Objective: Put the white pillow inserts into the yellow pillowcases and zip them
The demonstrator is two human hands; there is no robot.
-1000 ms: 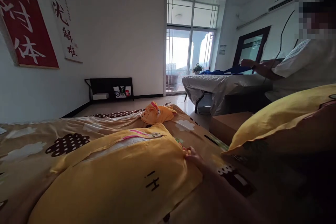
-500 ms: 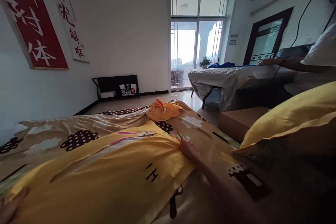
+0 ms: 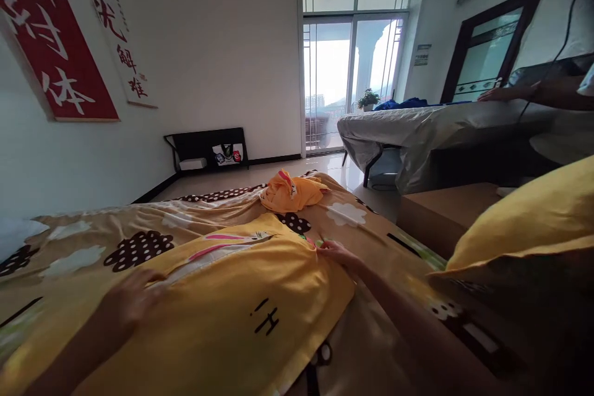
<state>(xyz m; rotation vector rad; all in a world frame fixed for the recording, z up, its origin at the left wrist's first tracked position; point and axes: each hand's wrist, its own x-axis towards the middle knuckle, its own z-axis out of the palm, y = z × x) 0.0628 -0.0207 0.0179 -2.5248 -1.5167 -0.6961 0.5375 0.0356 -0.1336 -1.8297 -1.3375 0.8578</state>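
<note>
A yellow pillowcase (image 3: 218, 322) with a rabbit print and dark "Hi" lettering lies across the bed, filled out. Along its upper side a slit shows a strip of white (image 3: 199, 265) inside. My right hand (image 3: 338, 253) pinches the case's edge at the far right end, drawing creases into the cloth. At the left end of the slit is my left hand (image 3: 132, 302), over the case's upper edge; its fingers are smeared by motion. Beyond the case, a crumpled orange cloth (image 3: 294, 193) sits on the patterned bed sheet (image 3: 362, 238).
Another yellow pillow (image 3: 533, 216) is at the right, beside a cardboard box (image 3: 440, 204). Behind stands a table (image 3: 413, 130) under a plastic cover, with a co-worker's arm (image 3: 524, 93) resting on it. A low black rack (image 3: 199, 147) stands by the wall.
My left hand has moved from the case's lower left corner up and right to the slit. My right hand keeps its pinch on the edge. The view has shifted slightly.
</note>
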